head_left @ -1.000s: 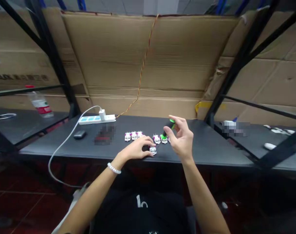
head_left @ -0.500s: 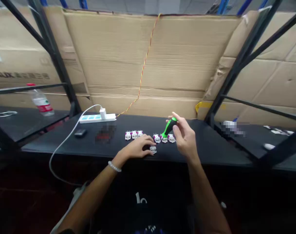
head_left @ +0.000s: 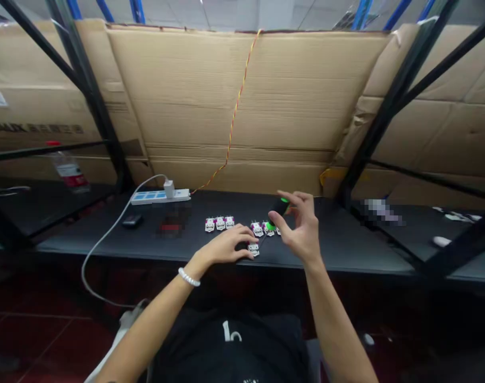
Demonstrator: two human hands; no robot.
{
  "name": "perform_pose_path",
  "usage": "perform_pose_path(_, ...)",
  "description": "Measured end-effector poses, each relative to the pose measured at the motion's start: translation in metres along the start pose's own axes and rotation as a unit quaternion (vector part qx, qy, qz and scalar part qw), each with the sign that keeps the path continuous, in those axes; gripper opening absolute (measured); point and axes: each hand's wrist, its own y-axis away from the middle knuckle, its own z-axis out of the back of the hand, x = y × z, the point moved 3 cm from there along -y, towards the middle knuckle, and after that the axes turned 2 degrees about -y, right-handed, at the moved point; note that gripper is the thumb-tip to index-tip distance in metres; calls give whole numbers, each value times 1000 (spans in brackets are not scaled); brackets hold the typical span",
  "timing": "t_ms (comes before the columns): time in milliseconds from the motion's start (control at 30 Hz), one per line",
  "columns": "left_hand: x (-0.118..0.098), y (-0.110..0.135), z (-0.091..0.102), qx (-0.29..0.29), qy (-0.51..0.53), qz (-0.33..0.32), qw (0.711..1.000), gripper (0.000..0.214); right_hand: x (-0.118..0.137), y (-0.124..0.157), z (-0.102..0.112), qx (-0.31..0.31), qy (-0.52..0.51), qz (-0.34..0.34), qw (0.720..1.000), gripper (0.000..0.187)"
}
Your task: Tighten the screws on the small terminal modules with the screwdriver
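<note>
While the right hand (head_left: 302, 229) pinches a green-and-black screwdriver (head_left: 279, 206) between thumb and fingers, handle tilted, its thin shaft slants down-left toward a small white module (head_left: 253, 248). Tip contact: cannot tell. Left hand (head_left: 229, 244) rests on the table, thumb and index finger gripping that module near the front edge; a pale beaded bracelet (head_left: 189, 277) circles the wrist. Just behind sits a group of white-and-purple modules (head_left: 257, 229), partly hidden by screwdriver and right hand. Left of these, three more in a row (head_left: 219, 223). Farther left: blurred dark-red object (head_left: 170, 226), small black device (head_left: 132, 221). Behind them, white power strip (head_left: 151, 197) with plug (head_left: 169, 188) and white cable (head_left: 107, 240). Cardboard (head_left: 186, 90) backs the black table (head_left: 354, 239).
</note>
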Motion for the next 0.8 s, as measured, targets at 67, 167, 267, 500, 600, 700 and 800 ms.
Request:
perform_pose_path(67,0,0,0,0,2,0,1000,39,1,0,0,3,4,3,1000,41)
perform_pose_path(167,-1,0,0,0,6,-2,1000,39,2,0,-2,55,-42,4,998,46)
perform_pose_path(267,-1,0,1,1,4,3,1000,38,3,-1,1,37,-30,9,999,41)
perform_pose_path(500,-2,0,1,6,0,6,1000,38,1,-3,4,43,-39,4,998,42)
perform_pose_path(600,-1,0,1,6,0,7,1000,37,1,-4,5,33,-38,3,999,41)
perform_pose_path(700,0,0,0,8,-3,9,1000,38,2,-3,6,-9,19,5,1000,40)
perform_pose_path(800,-1,0,1,9,-2,9,1000,38,2,-3,3,25,-7,6,1000,43)
